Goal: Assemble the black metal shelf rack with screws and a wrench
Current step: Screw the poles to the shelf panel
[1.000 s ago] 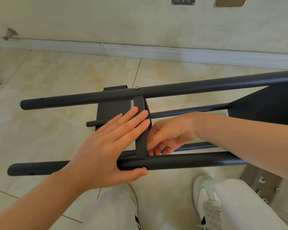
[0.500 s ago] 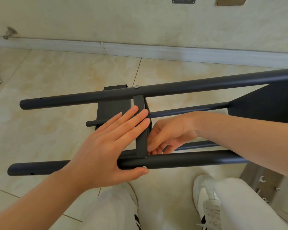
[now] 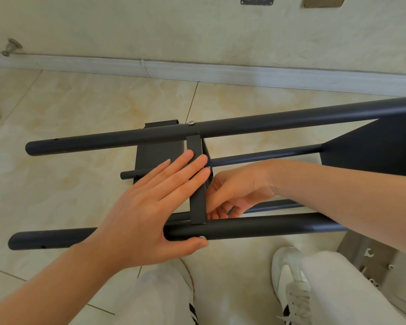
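Both hands are at the rack [image 3: 373, 148], which lies on its side on the floor, just beyond the feet. Left hand [image 3: 145, 214] lies flat, fingers straight on the crossbar [image 3: 198, 207], thumb under the near tube [image 3: 256, 227]. Right hand [image 3: 239, 188] curls in at the crossbar's right side. A thin dark sliver shows between its fingers, perhaps the wrench, but I cannot tell whether it grips anything. I'd press firmly with the left so the holes line up, then turn in short strokes, wary of cross-threading. One screw [image 3: 191, 123] already sits in the far tube [image 3: 267, 126]. No writing is readable.
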Action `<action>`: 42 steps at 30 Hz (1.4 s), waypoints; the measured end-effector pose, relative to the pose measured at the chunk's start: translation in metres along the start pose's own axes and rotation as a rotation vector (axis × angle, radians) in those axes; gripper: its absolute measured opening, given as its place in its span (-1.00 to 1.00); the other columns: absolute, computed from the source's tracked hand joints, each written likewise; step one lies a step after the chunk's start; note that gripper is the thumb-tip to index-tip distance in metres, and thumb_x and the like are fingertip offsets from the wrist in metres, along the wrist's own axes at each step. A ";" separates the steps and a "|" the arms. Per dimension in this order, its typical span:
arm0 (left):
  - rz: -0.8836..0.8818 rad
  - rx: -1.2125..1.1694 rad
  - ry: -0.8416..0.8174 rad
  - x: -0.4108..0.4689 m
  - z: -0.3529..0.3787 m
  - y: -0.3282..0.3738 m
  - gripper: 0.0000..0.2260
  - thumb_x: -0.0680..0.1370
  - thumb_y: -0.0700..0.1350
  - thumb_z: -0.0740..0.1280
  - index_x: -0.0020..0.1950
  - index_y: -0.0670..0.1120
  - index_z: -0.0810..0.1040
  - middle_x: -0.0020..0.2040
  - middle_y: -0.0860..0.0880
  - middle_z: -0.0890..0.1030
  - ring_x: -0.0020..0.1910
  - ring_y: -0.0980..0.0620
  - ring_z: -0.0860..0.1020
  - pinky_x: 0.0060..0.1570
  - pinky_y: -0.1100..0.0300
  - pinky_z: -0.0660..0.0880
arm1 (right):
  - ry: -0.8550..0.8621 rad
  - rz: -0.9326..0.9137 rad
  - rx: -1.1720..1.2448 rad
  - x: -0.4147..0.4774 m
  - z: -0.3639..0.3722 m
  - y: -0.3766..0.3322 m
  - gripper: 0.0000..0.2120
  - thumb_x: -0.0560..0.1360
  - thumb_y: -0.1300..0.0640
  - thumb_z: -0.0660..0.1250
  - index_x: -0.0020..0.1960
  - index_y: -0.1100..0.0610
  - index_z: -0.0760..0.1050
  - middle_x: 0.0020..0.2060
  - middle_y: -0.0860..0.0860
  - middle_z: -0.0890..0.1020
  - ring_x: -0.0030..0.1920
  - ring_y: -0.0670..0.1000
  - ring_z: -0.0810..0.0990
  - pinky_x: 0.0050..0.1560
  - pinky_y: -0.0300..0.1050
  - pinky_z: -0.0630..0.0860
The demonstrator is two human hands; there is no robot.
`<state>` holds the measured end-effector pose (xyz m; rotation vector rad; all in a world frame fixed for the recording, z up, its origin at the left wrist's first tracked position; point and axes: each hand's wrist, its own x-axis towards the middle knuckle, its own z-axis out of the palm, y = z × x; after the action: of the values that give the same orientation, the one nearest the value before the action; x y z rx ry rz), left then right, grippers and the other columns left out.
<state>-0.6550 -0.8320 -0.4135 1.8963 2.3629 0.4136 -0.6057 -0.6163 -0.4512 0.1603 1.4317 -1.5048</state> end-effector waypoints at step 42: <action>0.007 0.009 0.002 -0.002 0.002 -0.001 -0.22 0.51 0.34 0.29 0.58 -0.10 0.24 0.61 0.00 0.20 0.61 -0.02 0.11 0.57 0.08 0.07 | 0.040 -0.099 -0.017 -0.002 0.003 0.001 -0.90 0.58 0.19 0.32 -0.04 0.15 0.61 -0.20 0.00 0.66 -0.16 -0.06 0.61 0.01 -0.16 0.59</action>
<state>-0.6549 -0.8343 -0.4156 1.9097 2.3640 0.4060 -0.6024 -0.6176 -0.4499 0.1112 1.5029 -1.5772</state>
